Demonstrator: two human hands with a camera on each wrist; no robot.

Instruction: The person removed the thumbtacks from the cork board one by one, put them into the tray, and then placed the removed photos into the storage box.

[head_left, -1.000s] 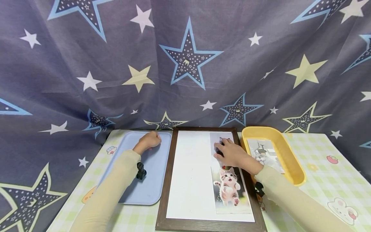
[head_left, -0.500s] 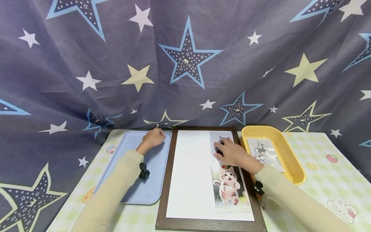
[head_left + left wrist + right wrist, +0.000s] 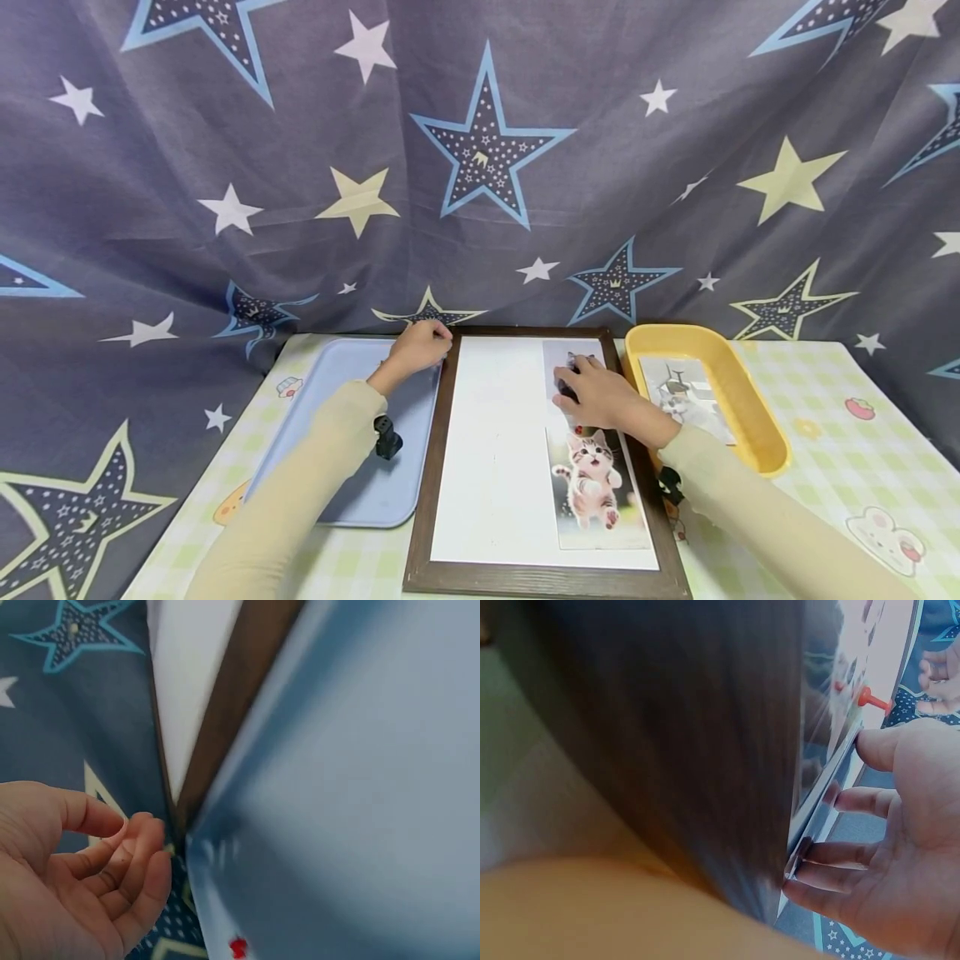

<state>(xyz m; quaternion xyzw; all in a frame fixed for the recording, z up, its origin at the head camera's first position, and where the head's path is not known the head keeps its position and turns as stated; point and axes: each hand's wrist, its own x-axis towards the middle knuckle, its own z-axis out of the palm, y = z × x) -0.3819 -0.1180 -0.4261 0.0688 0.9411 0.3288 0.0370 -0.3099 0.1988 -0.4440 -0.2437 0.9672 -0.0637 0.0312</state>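
My left hand [image 3: 422, 346] hovers by the far left corner of a brown-framed white board [image 3: 487, 458], its fingers loosely curled and holding nothing in the left wrist view. My right hand [image 3: 603, 396] rests with spread fingers on a cat photo [image 3: 557, 352] at the board's far right, covering much of it. Directly below that lies a striped kitten photo [image 3: 592, 492]. Near my right thumb, a red push pin [image 3: 874, 700] stands in the board where the two photos meet.
A blue tray [image 3: 382, 496] lies left of the board; a small red piece [image 3: 238, 947] shows in it. To the right, a yellow tub [image 3: 750, 408] holds another cat picture [image 3: 686, 396]. A star-patterned curtain [image 3: 300, 167] hangs behind the checked tablecloth [image 3: 817, 433].
My left hand has moved rightward and away from me, from over the blue tray to the board's far left corner, its fingers loosening. My right hand has stayed on the cat photo.
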